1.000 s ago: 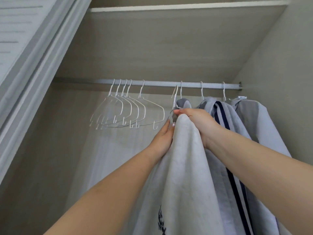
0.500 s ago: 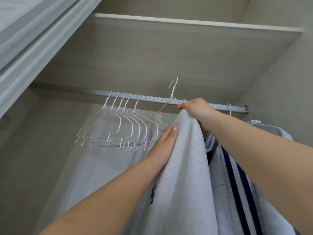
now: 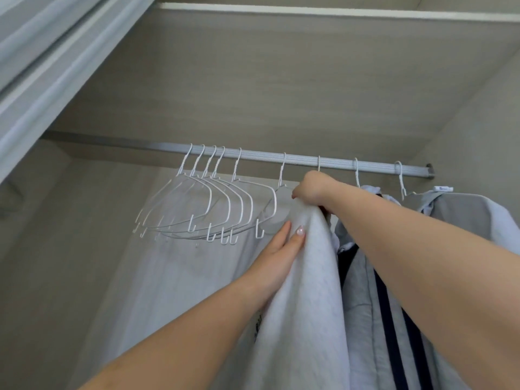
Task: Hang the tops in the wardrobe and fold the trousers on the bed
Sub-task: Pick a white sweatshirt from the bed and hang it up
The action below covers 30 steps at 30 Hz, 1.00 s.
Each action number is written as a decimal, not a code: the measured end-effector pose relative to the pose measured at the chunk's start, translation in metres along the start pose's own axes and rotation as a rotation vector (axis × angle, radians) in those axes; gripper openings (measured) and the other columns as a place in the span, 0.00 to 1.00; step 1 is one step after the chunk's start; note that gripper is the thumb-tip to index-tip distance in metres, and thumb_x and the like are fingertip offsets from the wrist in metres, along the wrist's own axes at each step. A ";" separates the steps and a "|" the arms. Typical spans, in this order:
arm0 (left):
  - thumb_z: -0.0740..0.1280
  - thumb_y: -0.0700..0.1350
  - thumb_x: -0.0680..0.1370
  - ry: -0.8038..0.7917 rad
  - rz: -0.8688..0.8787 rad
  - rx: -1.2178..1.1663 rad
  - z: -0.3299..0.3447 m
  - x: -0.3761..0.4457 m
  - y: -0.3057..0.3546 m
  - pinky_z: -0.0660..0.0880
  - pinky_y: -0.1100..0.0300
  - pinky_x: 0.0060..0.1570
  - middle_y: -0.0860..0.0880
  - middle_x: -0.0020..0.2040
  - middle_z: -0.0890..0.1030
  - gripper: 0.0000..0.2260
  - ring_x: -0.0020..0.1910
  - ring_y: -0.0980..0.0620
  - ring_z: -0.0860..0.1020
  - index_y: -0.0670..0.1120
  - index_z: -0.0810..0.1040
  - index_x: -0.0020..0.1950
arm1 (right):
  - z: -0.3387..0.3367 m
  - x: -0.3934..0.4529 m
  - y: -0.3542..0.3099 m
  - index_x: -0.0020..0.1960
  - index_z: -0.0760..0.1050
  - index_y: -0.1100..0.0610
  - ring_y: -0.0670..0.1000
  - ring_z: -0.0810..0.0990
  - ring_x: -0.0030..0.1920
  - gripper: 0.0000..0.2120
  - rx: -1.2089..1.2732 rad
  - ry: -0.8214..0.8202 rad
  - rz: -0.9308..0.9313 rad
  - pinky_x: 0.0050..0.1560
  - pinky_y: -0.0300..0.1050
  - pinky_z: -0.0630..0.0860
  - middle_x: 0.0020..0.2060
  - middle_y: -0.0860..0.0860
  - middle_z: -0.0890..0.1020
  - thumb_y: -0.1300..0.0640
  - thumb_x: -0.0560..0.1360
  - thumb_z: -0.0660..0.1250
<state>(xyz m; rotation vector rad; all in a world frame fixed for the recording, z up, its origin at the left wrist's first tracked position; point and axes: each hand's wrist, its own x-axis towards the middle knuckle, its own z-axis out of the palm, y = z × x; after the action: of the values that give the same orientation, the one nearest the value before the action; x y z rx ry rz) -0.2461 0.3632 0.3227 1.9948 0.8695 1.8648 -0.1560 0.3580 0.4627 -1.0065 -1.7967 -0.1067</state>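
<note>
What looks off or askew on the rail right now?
Nothing is damaged. The empty white hangers hang bunched and slanted on the rail. The grey top is still bunched where the right hand grips it.

Soft, even daylight is filling the wardrobe interior, casting only faint shadows under the shelf (image 3: pixel 309 12) and behind the rail (image 3: pixel 281 157). The wide lens is bending lines near the edges, and fine detail is looking slightly smeared.
</note>
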 end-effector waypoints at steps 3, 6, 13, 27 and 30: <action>0.58 0.64 0.76 -0.015 -0.038 0.002 -0.001 -0.008 -0.005 0.59 0.73 0.56 0.64 0.73 0.62 0.29 0.62 0.68 0.62 0.62 0.57 0.76 | 0.003 -0.004 0.007 0.57 0.76 0.66 0.60 0.75 0.58 0.15 -0.103 -0.003 -0.045 0.49 0.44 0.69 0.58 0.63 0.77 0.59 0.80 0.56; 0.60 0.65 0.76 -0.009 -0.050 -0.027 -0.002 -0.013 -0.006 0.57 0.70 0.60 0.65 0.73 0.60 0.29 0.63 0.69 0.61 0.62 0.57 0.75 | 0.002 -0.003 0.016 0.47 0.76 0.61 0.58 0.74 0.47 0.11 -0.217 0.070 -0.114 0.44 0.42 0.66 0.46 0.59 0.77 0.54 0.77 0.60; 0.60 0.65 0.75 -0.007 -0.082 -0.038 0.001 -0.035 -0.006 0.56 0.67 0.62 0.65 0.74 0.60 0.29 0.65 0.68 0.61 0.63 0.57 0.75 | 0.003 -0.038 0.027 0.57 0.78 0.52 0.57 0.76 0.56 0.13 -0.273 0.252 -0.292 0.52 0.47 0.73 0.56 0.55 0.77 0.53 0.75 0.61; 0.63 0.54 0.79 0.341 -0.171 0.156 0.001 -0.181 0.051 0.63 0.55 0.71 0.58 0.65 0.71 0.24 0.62 0.62 0.69 0.57 0.63 0.74 | 0.017 -0.214 0.035 0.61 0.76 0.52 0.43 0.75 0.57 0.16 0.748 0.278 -0.458 0.58 0.28 0.66 0.53 0.45 0.76 0.63 0.75 0.65; 0.64 0.53 0.79 0.473 -0.236 0.211 0.001 -0.247 0.067 0.66 0.55 0.68 0.61 0.61 0.74 0.22 0.61 0.63 0.72 0.56 0.66 0.73 | 0.025 -0.268 0.026 0.59 0.75 0.46 0.40 0.75 0.58 0.16 0.991 0.118 -0.366 0.62 0.38 0.70 0.51 0.39 0.75 0.62 0.75 0.66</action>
<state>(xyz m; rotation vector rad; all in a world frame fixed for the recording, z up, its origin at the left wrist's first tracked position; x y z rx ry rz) -0.2265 0.1651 0.1616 1.4812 1.4117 2.2092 -0.1244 0.2319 0.2257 0.0333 -1.5964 0.4531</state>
